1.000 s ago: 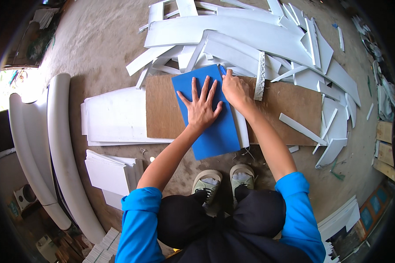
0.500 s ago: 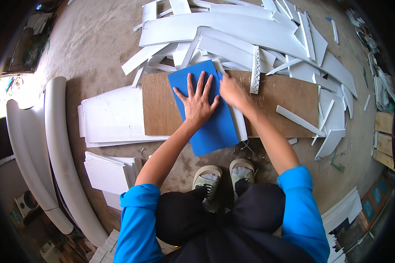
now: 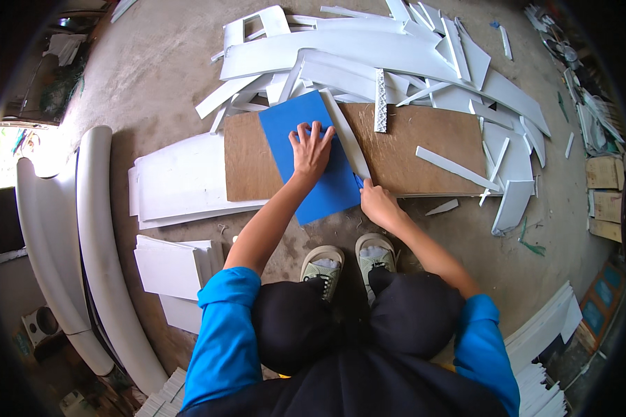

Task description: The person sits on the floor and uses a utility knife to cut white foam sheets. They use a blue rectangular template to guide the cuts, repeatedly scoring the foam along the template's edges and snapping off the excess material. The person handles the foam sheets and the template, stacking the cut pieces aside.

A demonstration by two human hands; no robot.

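A blue rectangular board (image 3: 311, 191) lies tilted across a brown wooden board (image 3: 424, 139). My left hand (image 3: 311, 154) presses on its upper part, fingers apart and bent, fingertips down. From under the blue board's right edge shows a strip of white sheet (image 3: 346, 132). My right hand (image 3: 381, 207) is closed around a blue utility knife (image 3: 359, 181), mostly hidden by the fingers, at the lower end of that strip, beside the blue board's right edge.
A heap of white offcuts (image 3: 368, 42) lies beyond the wooden board. White sheets (image 3: 181, 177) extend to its left, with a stack of white pieces (image 3: 170, 267) nearer me. Long curved white pieces (image 3: 97, 208) stand at far left. A loose white strip (image 3: 455, 167) rests on the wood.
My right hand has drawn the knife toward me along the blue board's right edge, from its upper end to near its lower end. My left hand's fingers have bent, staying on the board.
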